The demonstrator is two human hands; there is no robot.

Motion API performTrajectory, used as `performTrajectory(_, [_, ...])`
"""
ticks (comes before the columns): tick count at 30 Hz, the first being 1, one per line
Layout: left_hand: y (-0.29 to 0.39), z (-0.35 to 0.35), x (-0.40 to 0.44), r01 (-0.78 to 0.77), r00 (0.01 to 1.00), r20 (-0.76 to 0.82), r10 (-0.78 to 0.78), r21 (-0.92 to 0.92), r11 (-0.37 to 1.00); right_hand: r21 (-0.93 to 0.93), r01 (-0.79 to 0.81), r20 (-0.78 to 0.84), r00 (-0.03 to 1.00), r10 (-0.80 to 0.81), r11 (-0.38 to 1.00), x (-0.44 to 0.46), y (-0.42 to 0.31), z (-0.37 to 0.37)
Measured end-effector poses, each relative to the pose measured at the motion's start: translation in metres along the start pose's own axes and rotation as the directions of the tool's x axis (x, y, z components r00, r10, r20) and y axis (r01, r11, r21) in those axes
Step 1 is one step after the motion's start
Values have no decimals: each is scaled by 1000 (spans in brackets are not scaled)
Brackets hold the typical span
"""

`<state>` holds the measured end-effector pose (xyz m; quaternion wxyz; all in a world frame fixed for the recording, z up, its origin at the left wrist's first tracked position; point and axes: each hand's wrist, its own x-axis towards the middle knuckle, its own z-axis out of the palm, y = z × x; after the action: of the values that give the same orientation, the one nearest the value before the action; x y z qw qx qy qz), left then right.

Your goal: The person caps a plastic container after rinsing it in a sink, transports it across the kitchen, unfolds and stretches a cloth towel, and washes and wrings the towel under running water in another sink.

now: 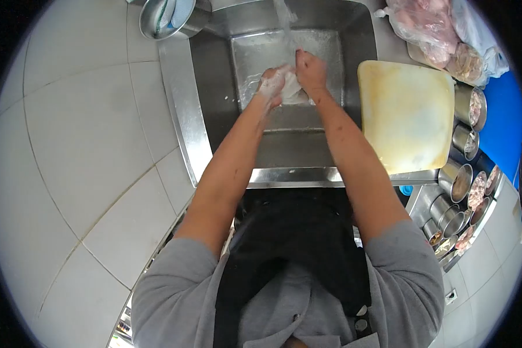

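Both hands are inside a steel sink (214, 87), under a stream of water (284, 20) falling from the top of the view. Between them hangs a wet, whitish, cloth-like piece (294, 91); splashing water blurs its outline. My left hand (271, 86) is wet and curled against the left side of this piece, with water running over its back and wrist. My right hand (311, 71) is closed in a fist at the right side, gripping the piece, part of which shows below it. The fingertips of both hands are mostly hidden.
A yellowed white cutting board (408, 116) lies right of the sink. Behind it are plastic bags of pinkish meat (426, 26). Several steel containers (455, 180) of food line the right. A steel pot (174, 17) holding sponge-like items stands at the upper left, beside a tiled wall (81, 133).
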<state>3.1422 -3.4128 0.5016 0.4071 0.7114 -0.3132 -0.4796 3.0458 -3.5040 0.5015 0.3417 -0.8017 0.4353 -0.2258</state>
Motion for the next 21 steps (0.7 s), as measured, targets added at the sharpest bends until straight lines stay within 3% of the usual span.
performTrajectory(1, [34, -5, -15, 374, 923, 67, -378, -384, 844, 75, -3, 141, 990, -7, 997, 12, 22, 3])
performTrajectory(2, [36, -9, -16, 372, 924, 65, -377, -383, 846, 148, -16, 278, 960, -26, 989, 19, 24, 0])
performTrajectory(3, [38, -14, -19, 297, 953, 11, -302, -219, 929, 151, -16, 278, 960, -27, 988, 25, 24, 0])
performTrajectory(4, [36, -20, -21, 218, 975, -27, -219, -43, 975, 98, -38, 508, 861, -17, 994, 37, 9, -7])
performTrajectory(5, [30, -31, -16, 220, 975, -29, -221, -42, 975, 40, -44, 705, 709, 3, 998, 44, 3, -10])
performTrajectory(7, [20, -56, -3, 161, 917, 331, -223, 204, 966, 139, -59, 685, 727, -53, 989, 44, 12, -13])
performTrajectory(8, [19, -64, -9, 163, 915, 333, -227, 208, 964, 237, -71, 658, 746, -106, 969, 42, 16, -18])
performTrajectory(9, [18, -71, -16, 178, 979, 128, -156, -176, 968, 239, -73, 655, 749, -105, 968, 40, 22, -27])
performTrajectory(10, [20, -75, -21, 85, 982, -97, -159, -529, 844, 144, 6, 763, 635, -115, 990, 37, 21, -44])
performTrajectory(11, [23, -76, -20, 83, 983, -95, -155, -527, 846, 59, 101, 855, 508, -102, 993, 40, 18, -56])
performTrajectory(14, [30, -70, -39, 106, 994, 16, -109, -412, 905, 104, 20, 871, 481, -101, 994, 45, 4, -66])
performTrajectory(16, [55, -64, -43, 58, 944, 312, -105, 157, 986, 125, -9, 884, 454, -107, 992, 53, 1, -68])
performTrajectory(17, [97, -72, -51, 146, 903, 307, -302, 442, 885, 143, -49, 899, 424, -109, 989, 56, 1, -70])
performTrajectory(18, [88, -80, -49, 141, 903, 310, -298, 441, 886, 140, -48, 898, 428, -106, 989, 54, 1, -74])
performTrajectory(20, [69, -97, -47, 38, 991, 129, -43, 43, 998, 76, 104, 882, 456, -115, 992, 46, -2, -86])
performTrajectory(21, [67, -99, -50, -126, 992, 11, 127, -85, 988, 76, 112, 882, 457, -119, 991, 50, -4, -91])
